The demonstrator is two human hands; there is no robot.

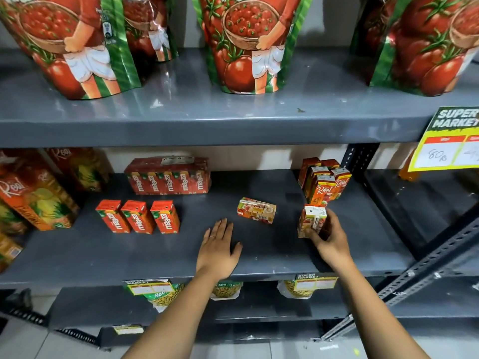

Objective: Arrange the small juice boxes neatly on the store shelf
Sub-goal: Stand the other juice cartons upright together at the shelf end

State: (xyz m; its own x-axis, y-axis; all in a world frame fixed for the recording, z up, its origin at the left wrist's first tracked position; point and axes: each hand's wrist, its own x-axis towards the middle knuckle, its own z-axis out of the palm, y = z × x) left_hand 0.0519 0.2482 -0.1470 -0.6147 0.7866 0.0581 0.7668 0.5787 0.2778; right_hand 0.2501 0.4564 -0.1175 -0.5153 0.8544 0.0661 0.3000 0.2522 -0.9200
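Juice boxes, small printed cardboard cartons, are what I am sorting on the grey metal middle shelf (259, 257). One upright carton (311, 221) is standing near the shelf's right front, and my right hand (330, 239) is wrapping around it from the right, fingers curled onto its sides. I am judging it light, fairly stiff at the edges and soft on the broad faces, so I am favouring a hold across the narrow sides, low down, without squeezing; the glossy print looks a little slippery. Another small carton (256, 210) is lying on its side mid-shelf, apart from both hands. My left hand (219, 248) is lying flat and spread on the shelf, holding nothing. Three red Maaza cartons (138, 216) are standing in a row to the left, a shrink-wrapped red pack (168, 176) behind them, and a cluster of small Real cartons (325, 181) at the far right. My palm is hiding the held carton's right face, and the cluster's rear boxes are partly hidden, so I cannot count them.
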